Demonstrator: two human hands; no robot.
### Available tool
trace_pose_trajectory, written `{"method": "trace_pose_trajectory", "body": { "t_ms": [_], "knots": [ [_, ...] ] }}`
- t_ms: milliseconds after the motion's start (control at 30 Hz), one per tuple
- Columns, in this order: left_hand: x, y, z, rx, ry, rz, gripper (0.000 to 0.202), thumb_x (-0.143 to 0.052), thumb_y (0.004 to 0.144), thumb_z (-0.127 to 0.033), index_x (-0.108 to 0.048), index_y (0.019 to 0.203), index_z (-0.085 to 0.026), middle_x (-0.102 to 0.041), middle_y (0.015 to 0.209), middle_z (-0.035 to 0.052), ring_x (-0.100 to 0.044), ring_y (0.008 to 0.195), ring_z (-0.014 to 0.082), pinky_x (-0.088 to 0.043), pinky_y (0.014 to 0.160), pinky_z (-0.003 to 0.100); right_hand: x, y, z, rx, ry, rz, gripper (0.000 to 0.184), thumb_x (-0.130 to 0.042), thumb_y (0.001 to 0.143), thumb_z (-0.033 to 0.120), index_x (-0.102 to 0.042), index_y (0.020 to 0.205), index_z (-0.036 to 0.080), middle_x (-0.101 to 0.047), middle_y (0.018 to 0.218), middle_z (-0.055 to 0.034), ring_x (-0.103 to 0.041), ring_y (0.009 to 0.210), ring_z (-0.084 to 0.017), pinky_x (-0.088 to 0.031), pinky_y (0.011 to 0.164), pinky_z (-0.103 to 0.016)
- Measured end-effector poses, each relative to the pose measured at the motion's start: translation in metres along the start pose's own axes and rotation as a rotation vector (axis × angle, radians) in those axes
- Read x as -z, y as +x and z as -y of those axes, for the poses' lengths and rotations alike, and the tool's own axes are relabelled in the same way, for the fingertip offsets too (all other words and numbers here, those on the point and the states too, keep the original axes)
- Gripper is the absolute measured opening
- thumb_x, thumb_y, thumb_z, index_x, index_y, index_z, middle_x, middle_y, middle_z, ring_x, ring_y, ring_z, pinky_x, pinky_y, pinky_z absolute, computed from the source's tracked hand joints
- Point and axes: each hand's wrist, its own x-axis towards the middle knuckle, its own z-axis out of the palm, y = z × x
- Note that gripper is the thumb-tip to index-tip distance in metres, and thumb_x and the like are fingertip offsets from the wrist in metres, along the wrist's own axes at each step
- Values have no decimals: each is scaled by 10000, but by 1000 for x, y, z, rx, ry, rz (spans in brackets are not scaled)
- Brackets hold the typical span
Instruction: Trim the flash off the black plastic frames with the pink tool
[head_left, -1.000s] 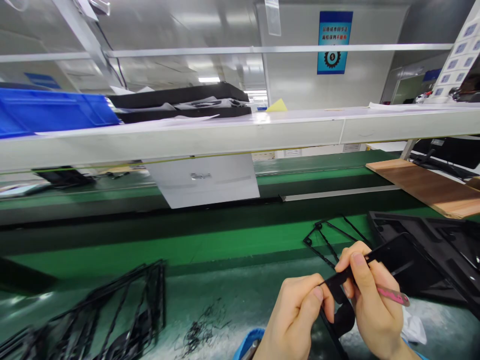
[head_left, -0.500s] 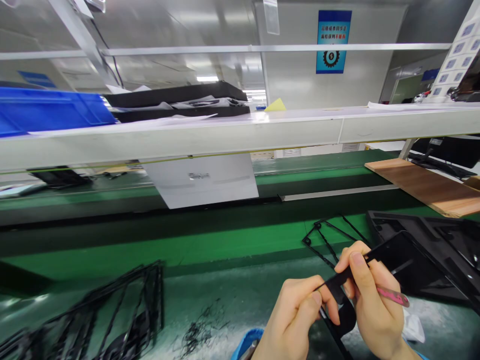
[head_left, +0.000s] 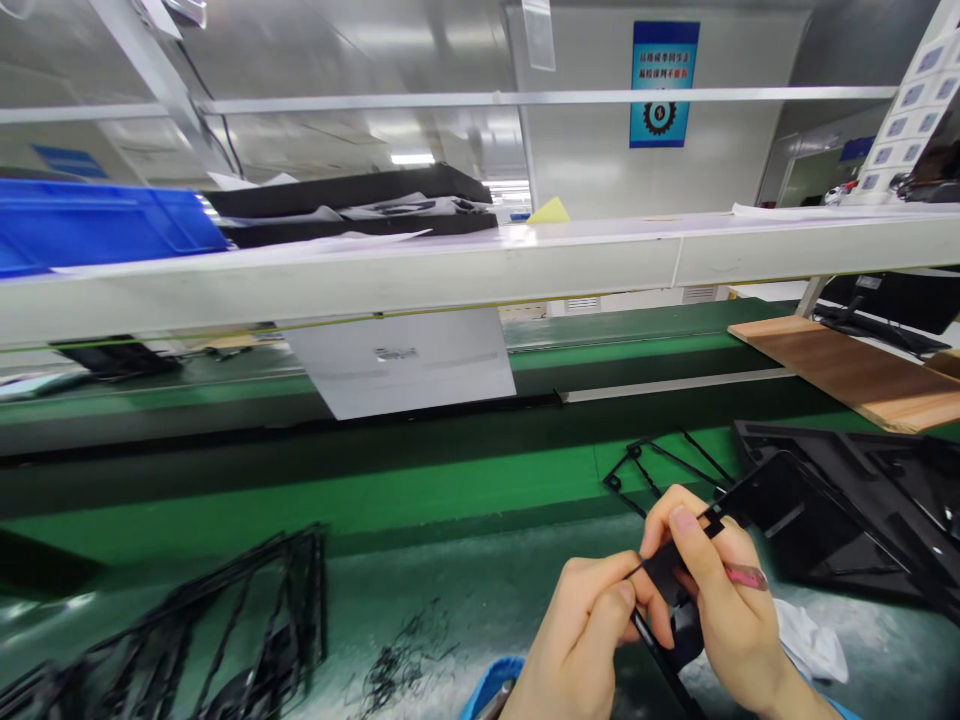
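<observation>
At the lower right, both hands hold a thin black plastic frame [head_left: 661,655], tilted, with one corner between them. My left hand [head_left: 577,635] is closed, pinching the frame's edge between thumb and fingers. My right hand [head_left: 724,600] is closed on the frame just to the right, its thumb on top. A slim pink tool [head_left: 745,576] pokes out from behind the right hand's fingers; its other end is hidden. The frame's long side runs up and right over dark panels [head_left: 832,520]. Some of the frame near the fingertips is covered by the hands.
Several black frames [head_left: 262,600] are piled at the lower left. Thin black scraps [head_left: 401,665] lie beside a blue container [head_left: 491,685]. More thin frames [head_left: 649,465] lie beyond my hands. A white cloth [head_left: 810,640] is at the right. A white shelf [head_left: 450,270] spans overhead.
My right hand has slid left along the frame, closer to my left hand, carrying the pink tool with it. More of the white cloth shows. The left hand has barely moved.
</observation>
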Motion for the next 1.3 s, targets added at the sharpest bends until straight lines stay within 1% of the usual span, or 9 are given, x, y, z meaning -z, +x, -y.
{"method": "trace_pose_trajectory", "body": {
  "t_ms": [67, 233, 433, 667, 833, 1000, 1100, 1200, 1300],
  "knots": [
    [1, 1, -1, -5, 4, 13, 518, -498, 1086, -501, -797, 824, -169, -753, 826, 106, -634, 811, 224, -537, 720, 282, -1, -1, 0, -29, 48, 7, 516, -516, 1149, 611, -652, 829, 229, -554, 545, 45, -499, 448, -130, -390, 494, -267],
    [1, 4, -2, -59, 44, 30, 531, -531, 1076, -536, -781, 778, -175, -729, 779, 90, -611, 756, 203, -507, 710, 287, 3, 0, -8, 105, -46, -56, 517, -520, 1164, 543, -688, 800, 216, -555, 614, 21, -503, 521, -133, -355, 497, -270],
    [-1, 7, -3, -33, 35, 30, 564, -535, 1076, -577, -761, 750, -176, -728, 776, 79, -581, 739, 183, -509, 765, 286, 6, 0, -11, 158, -117, -64, 492, -499, 1188, 473, -702, 821, 217, -576, 650, 23, -524, 541, -123, -370, 510, -267],
    [-2, 5, -3, 23, -52, 22, 573, -553, 1066, -598, -689, 703, -175, -691, 800, 81, -565, 745, 181, -484, 677, 257, -1, -5, -3, 73, -34, -100, 493, -526, 1166, 538, -696, 819, 232, -578, 564, 34, -539, 480, -141, -419, 520, -281],
    [-6, 5, -2, 16, -120, 14, 501, -548, 1041, -529, -656, 706, -173, -656, 768, 64, -537, 724, 172, -447, 660, 259, -3, -8, -3, -29, 10, -74, 502, -523, 1149, 597, -687, 847, 232, -569, 525, 32, -513, 438, -147, -370, 463, -278],
    [-5, 6, -1, 27, -175, 23, 405, -554, 1009, -447, -652, 733, -167, -644, 746, 51, -502, 699, 161, -402, 642, 263, -2, -8, -1, -9, -49, -96, 487, -524, 1154, 588, -659, 843, 239, -594, 530, 39, -543, 464, -149, -359, 488, -277],
    [-3, 7, 0, 25, -211, 60, 366, -553, 995, -403, -688, 769, -148, -662, 751, 64, -498, 707, 162, -378, 642, 271, -3, -8, 1, -34, -18, -77, 485, -514, 1158, 589, -658, 854, 239, -608, 525, 39, -510, 456, -140, -338, 491, -277],
    [-1, 8, 1, -16, -198, 111, 435, -538, 1029, -446, -737, 805, -131, -685, 791, 78, -479, 688, 152, -371, 642, 280, -3, -7, 3, -20, -25, -100, 499, -522, 1155, 584, -667, 827, 236, -583, 532, 38, -495, 470, -140, -357, 512, -284],
    [0, 7, -1, -23, -117, 104, 505, -558, 1054, -549, -748, 824, -142, -695, 822, 82, -508, 711, 160, -362, 626, 277, -3, -7, 2, 38, -78, -163, 517, -552, 1146, 559, -690, 777, 226, -573, 604, 23, -527, 526, -143, -395, 544, -292]
  ]
}}
